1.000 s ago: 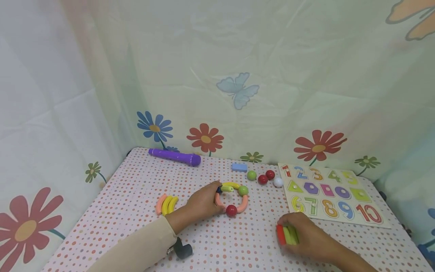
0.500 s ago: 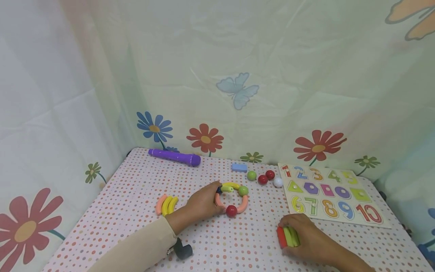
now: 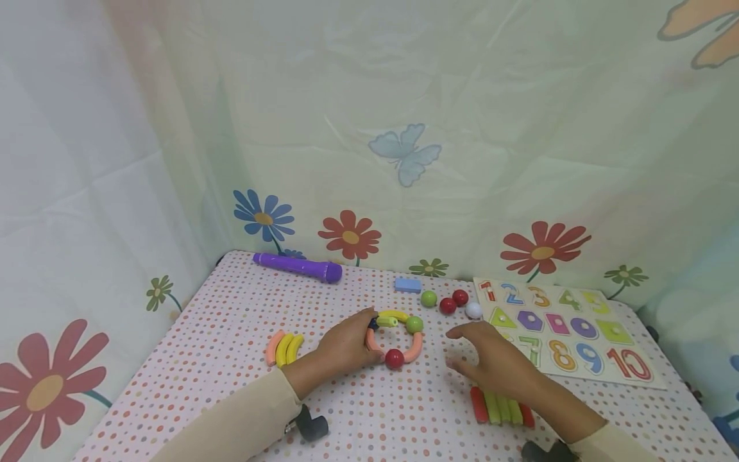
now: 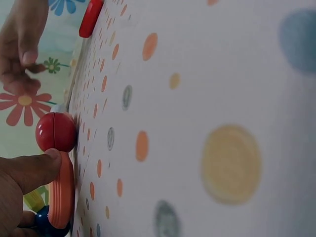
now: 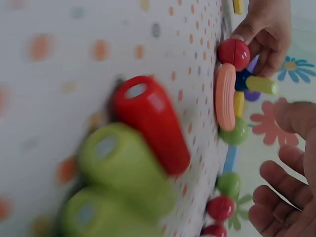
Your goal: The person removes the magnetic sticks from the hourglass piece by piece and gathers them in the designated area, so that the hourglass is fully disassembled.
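Red and green sticks (image 3: 499, 407) released, right hand (image 3: 491, 359) lifted toward ring (image 3: 395, 337)

Dotted tablecloth (image 3: 242, 333) under scattered toys

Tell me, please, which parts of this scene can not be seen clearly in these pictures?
- Head view: left hand covers the ring's near-left part.
- Head view: right hand hides the number board's lower-left pieces.
- Right wrist view: the green sticks are blurred.
- Left wrist view: frame edge cuts off the blue ball.
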Tool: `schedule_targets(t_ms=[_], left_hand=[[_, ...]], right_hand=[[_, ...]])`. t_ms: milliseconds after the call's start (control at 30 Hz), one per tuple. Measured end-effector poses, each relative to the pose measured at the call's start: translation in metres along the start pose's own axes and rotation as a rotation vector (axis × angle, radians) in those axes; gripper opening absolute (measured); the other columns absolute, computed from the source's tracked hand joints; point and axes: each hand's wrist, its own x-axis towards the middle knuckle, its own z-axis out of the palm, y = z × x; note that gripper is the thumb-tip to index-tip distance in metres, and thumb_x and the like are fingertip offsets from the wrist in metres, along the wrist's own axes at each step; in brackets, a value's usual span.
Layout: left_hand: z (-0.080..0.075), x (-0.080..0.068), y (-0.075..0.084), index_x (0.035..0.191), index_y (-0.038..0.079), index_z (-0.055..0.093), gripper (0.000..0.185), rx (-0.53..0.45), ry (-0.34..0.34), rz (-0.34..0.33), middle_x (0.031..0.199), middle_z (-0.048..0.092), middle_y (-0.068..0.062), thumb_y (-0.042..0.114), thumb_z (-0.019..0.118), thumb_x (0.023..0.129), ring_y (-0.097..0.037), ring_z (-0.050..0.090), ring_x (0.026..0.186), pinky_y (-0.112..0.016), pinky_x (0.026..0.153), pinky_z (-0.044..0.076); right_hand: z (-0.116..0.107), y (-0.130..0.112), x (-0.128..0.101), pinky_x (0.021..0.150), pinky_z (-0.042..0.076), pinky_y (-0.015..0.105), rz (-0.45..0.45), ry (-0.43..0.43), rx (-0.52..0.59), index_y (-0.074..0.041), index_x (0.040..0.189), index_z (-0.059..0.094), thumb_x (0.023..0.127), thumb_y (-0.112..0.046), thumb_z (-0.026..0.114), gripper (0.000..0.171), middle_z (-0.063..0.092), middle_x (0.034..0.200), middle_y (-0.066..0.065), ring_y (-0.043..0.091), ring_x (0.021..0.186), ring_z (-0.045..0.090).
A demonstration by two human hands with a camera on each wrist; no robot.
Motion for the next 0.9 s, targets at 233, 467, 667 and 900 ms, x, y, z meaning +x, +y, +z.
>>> schedule_targets(t_ms=[233, 467, 667, 900], left_hand=[[-0.001, 0.000, 0.000, 0.153, 0.009, 0.045, 0.087, -0.001, 0.000, 0.004, 0.153, 0.051, -0.008, 0.037, 0.087, 0.082, -0.026, 0.050, 0.138, -0.046, 0.107, 0.046], [-0.001, 0.000, 0.001, 0.153, 0.008, 0.045, 0.086, -0.004, 0.008, 0.018, 0.150, 0.054, -0.009, 0.036, 0.087, 0.083, -0.025, 0.053, 0.135, -0.045, 0.105, 0.048], [-0.001, 0.000, 0.001, 0.152, 0.006, 0.046, 0.087, -0.004, 0.011, 0.020, 0.148, 0.055, -0.010, 0.036, 0.088, 0.082, -0.025, 0.054, 0.134, -0.044, 0.104, 0.048], [-0.001, 0.000, -0.001, 0.153, 0.005, 0.045, 0.088, 0.000, 0.013, 0.031, 0.147, 0.056, -0.011, 0.037, 0.087, 0.082, -0.025, 0.055, 0.132, -0.043, 0.103, 0.049]], right_hand=[[0.017, -0.027, 0.037, 0.089, 0.056, 0.047, -0.027, 0.050, 0.037, -0.010, 0.126, 0.066, 0.090, -0.028, 0.081, 0.043, 0.067, 0.120, 0.004, 0.027, 0.112, 0.064], [0.034, -0.049, 0.060, 0.086, 0.058, 0.040, -0.003, 0.043, 0.089, -0.010, 0.128, 0.066, 0.088, -0.025, 0.083, 0.046, 0.069, 0.114, 0.004, 0.020, 0.101, 0.065], [0.039, -0.061, 0.069, 0.080, 0.058, 0.037, 0.018, 0.061, 0.093, -0.009, 0.128, 0.066, 0.088, -0.024, 0.083, 0.046, 0.070, 0.108, 0.006, 0.019, 0.092, 0.064], [0.044, -0.062, 0.076, 0.079, 0.056, 0.036, 0.010, 0.081, 0.093, -0.012, 0.119, 0.071, 0.088, -0.022, 0.083, 0.035, 0.069, 0.103, 0.001, 0.018, 0.088, 0.063]])
